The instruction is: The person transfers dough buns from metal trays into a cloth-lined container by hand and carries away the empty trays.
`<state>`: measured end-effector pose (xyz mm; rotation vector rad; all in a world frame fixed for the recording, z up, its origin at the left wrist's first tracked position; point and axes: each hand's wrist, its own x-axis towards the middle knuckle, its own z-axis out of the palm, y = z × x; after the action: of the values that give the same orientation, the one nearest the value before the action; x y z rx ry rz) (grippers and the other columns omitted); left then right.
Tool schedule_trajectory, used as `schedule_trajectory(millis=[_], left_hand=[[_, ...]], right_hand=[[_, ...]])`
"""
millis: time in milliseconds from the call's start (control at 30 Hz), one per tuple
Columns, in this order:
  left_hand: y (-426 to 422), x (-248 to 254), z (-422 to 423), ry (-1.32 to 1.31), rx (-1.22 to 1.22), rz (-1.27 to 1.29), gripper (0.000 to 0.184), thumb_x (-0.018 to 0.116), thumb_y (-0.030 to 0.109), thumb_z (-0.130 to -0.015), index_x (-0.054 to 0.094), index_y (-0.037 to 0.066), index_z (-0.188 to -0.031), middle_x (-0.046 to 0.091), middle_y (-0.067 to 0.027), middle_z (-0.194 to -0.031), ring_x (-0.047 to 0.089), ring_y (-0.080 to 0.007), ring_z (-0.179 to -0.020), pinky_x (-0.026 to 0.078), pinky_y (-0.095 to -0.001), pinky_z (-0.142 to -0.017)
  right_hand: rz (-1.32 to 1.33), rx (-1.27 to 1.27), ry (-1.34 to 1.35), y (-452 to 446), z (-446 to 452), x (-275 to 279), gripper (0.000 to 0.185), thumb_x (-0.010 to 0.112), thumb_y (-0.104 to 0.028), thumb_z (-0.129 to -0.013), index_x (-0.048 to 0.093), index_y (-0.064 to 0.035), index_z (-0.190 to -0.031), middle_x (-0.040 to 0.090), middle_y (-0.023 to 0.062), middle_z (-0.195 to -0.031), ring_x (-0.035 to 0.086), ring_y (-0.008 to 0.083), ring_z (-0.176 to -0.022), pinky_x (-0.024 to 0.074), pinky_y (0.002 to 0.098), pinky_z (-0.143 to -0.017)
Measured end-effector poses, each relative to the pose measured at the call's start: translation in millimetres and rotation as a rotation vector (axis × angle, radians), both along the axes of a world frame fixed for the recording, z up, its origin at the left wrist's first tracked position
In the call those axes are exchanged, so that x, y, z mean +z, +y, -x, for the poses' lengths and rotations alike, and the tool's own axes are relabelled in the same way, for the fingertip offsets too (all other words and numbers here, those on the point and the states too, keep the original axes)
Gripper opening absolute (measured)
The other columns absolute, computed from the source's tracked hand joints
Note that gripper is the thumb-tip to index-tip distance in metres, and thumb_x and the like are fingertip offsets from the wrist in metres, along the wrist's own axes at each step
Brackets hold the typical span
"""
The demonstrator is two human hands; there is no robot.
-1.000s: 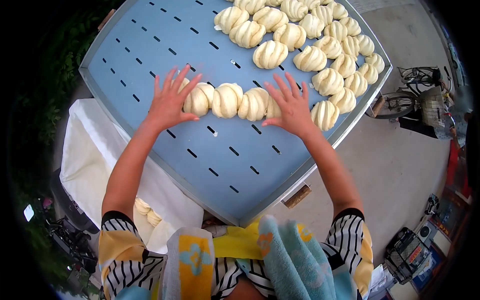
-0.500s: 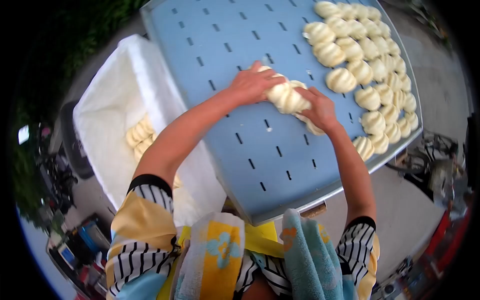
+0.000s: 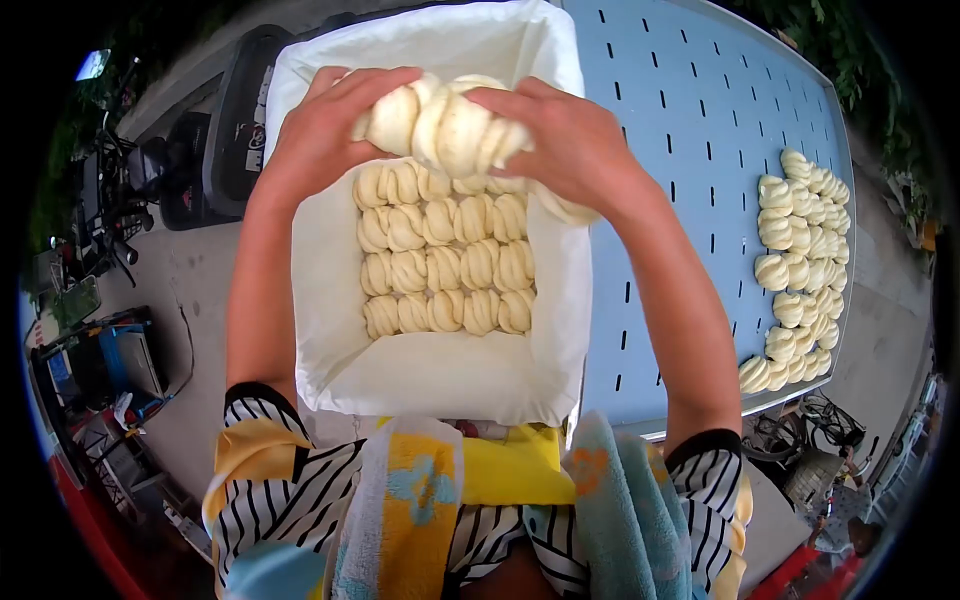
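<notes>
Between my two hands is a row of pale twisted dough buns (image 3: 440, 125), held above a basket lined with white cloth (image 3: 440, 385). My left hand (image 3: 335, 125) grips the row's left end, thumb below and fingers over the top. My right hand (image 3: 565, 135) is closed on the right end, and another piece of dough (image 3: 562, 205) shows under its palm. Inside the basket, below the held buns, several neat rows of twisted buns (image 3: 445, 270) lie side by side. The basket's far inner part is partly hidden behind my hands.
Right of the basket lies a large blue slotted tray (image 3: 670, 130) with a metal rim. Several rows of twisted buns (image 3: 805, 260) lie along its right side. A dark grey crate (image 3: 240, 110) stands beyond the basket to the left. A bicycle-like vehicle (image 3: 120, 210) is farther left.
Both hands have lifted the buns off the blue tray and carried them left, over the basket. The view has turned left, so the basket now sits near the middle.
</notes>
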<state>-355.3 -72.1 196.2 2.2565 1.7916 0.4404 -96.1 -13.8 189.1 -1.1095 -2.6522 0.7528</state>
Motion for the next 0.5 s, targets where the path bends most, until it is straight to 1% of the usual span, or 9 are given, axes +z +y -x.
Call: schedule_trajectory(millis=[33, 133, 167, 200, 267, 333, 367, 467, 500], left_hand=[[-3.4, -23.2, 29.9, -0.015, 0.064, -0.007, 0.069, 0.082, 0.017, -0.069, 0.059, 0.028, -0.133, 0.063, 0.0059, -0.127, 0.053, -0.0266, -0.110, 0.049, -0.0359, -0.094], [0.7, -138.4, 96.3, -0.045, 0.212, 0.033, 0.071, 0.084, 0.022, -0.069, 0.057, 0.030, -0.134, 0.062, 0.0047, -0.129, 0.052, -0.0278, -0.114, 0.049, -0.0379, -0.094], [2.4, -176.1, 102.1, -0.039, 0.270, 0.051, 0.072, 0.084, 0.024, -0.069, 0.056, 0.032, -0.135, 0.061, 0.0055, -0.130, 0.051, -0.0288, -0.117, 0.050, -0.0384, -0.095], [4.8, -201.6, 101.7, -0.010, 0.261, 0.079, 0.073, 0.084, 0.020, -0.070, 0.054, 0.030, -0.136, 0.061, 0.0033, -0.131, 0.050, -0.0312, -0.117, 0.047, -0.0396, -0.098], [15.0, -238.7, 100.2, 0.020, 0.275, 0.169, 0.076, 0.083, 0.021, -0.070, 0.051, 0.031, -0.138, 0.057, 0.0049, -0.135, 0.048, -0.0321, -0.121, 0.048, -0.0401, -0.099], [32.2, -270.5, 104.0, -0.021, 0.303, 0.194, 0.076, 0.082, 0.020, -0.071, 0.050, 0.032, -0.139, 0.055, 0.0062, -0.138, 0.045, -0.0328, -0.124, 0.048, -0.0402, -0.099], [35.0, -284.2, 105.2, -0.040, 0.314, 0.213, 0.076, 0.082, 0.020, -0.071, 0.049, 0.033, -0.139, 0.054, 0.0068, -0.139, 0.044, -0.0332, -0.125, 0.047, -0.0403, -0.099], [34.7, -331.1, 105.8, 0.047, 0.331, 0.080, 0.074, 0.079, 0.016, -0.074, 0.049, 0.034, -0.139, 0.052, 0.0070, -0.141, 0.041, -0.0338, -0.130, 0.047, -0.0451, -0.100], [32.1, -334.1, 103.9, 0.076, 0.335, 0.144, 0.074, 0.079, 0.019, -0.075, 0.048, 0.035, -0.140, 0.052, 0.0066, -0.142, 0.040, -0.0340, -0.131, 0.045, -0.0468, -0.101]], right_hand=[[0.019, 0.045, -0.058, 14.9, 39.4, -20.2, 0.061, 0.077, -0.024, -0.077, 0.058, -0.0322, -0.133, 0.061, 0.0032, -0.108, 0.063, 0.0250, -0.100, 0.0518, 0.0387, -0.083], [0.029, 0.150, -0.263, 52.9, 118.2, -113.3, 0.065, 0.077, -0.029, -0.079, 0.053, -0.0393, -0.137, 0.060, 0.0013, -0.114, 0.062, 0.0240, -0.106, 0.0520, 0.0389, -0.086], [0.031, 0.171, -0.285, 59.0, 130.8, -142.8, 0.065, 0.077, -0.029, -0.078, 0.052, -0.0384, -0.138, 0.059, 0.0012, -0.113, 0.061, 0.0240, -0.106, 0.0515, 0.0391, -0.087], [0.029, 0.191, -0.311, 68.3, 133.9, -172.0, 0.066, 0.078, -0.028, -0.078, 0.052, -0.0374, -0.138, 0.059, 0.0010, -0.112, 0.060, 0.0240, -0.107, 0.0510, 0.0394, -0.087], [0.008, 0.216, -0.341, 83.8, 139.5, -219.2, 0.068, 0.078, -0.027, -0.078, 0.050, -0.0368, -0.139, 0.058, 0.0006, -0.111, 0.059, 0.0238, -0.107, 0.0504, 0.0396, -0.088], [-0.034, 0.211, -0.343, 94.3, 139.4, -258.9, 0.071, 0.079, -0.026, -0.077, 0.049, -0.0374, -0.140, 0.058, -0.0001, -0.112, 0.059, 0.0234, -0.107, 0.0503, 0.0397, -0.087], [-0.033, 0.191, -0.373, 100.4, 141.0, -277.1, 0.072, 0.080, -0.028, -0.076, 0.049, -0.0403, -0.140, 0.058, -0.0018, -0.119, 0.057, 0.0225, -0.111, 0.0452, 0.0410, -0.092], [-0.228, 0.182, -0.356, 97.5, 138.9, -311.3, 0.072, 0.078, -0.020, -0.077, 0.050, -0.0405, -0.140, 0.057, -0.0036, -0.124, 0.054, 0.0236, -0.114, 0.0404, 0.0450, -0.096], [-0.206, 0.189, -0.365, 93.1, 135.8, -320.4, 0.072, 0.076, -0.018, -0.077, 0.050, -0.0405, -0.140, 0.057, -0.0036, -0.126, 0.052, 0.0242, -0.117, 0.0382, 0.0475, -0.099]])
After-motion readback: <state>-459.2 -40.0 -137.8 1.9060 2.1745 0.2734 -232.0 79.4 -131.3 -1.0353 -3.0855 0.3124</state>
